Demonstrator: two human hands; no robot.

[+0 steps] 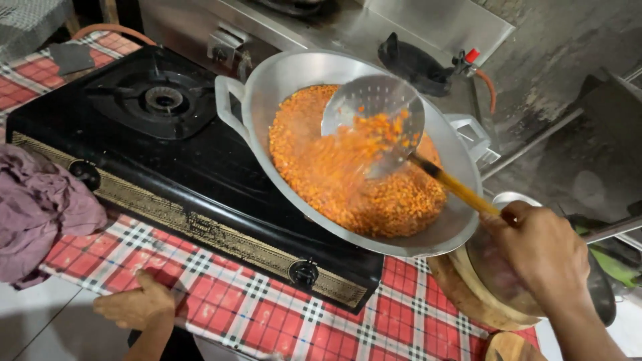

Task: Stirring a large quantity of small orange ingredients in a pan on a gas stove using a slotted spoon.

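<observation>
My right hand [538, 251] grips the yellow wooden handle of a perforated metal skimmer [374, 120]. The skimmer's round head is raised over a wide metal wok [267, 87] and carries some orange-red bits, which blur as they spill. The wok sits on the right burner of a black two-burner gas stove [194, 180] and holds a thick layer of orange-red crumbly food [321, 174]. My left hand [137, 304] rests flat on the red checked tablecloth [267, 321], in front of the stove, holding nothing.
The stove's left burner [164, 99] is bare. A purple cloth [37, 207] lies bunched at the left. A round wooden-rimmed container [481, 294] sits under my right hand. A metal counter [374, 27] with a red-capped gas fitting [468, 59] stands behind the wok.
</observation>
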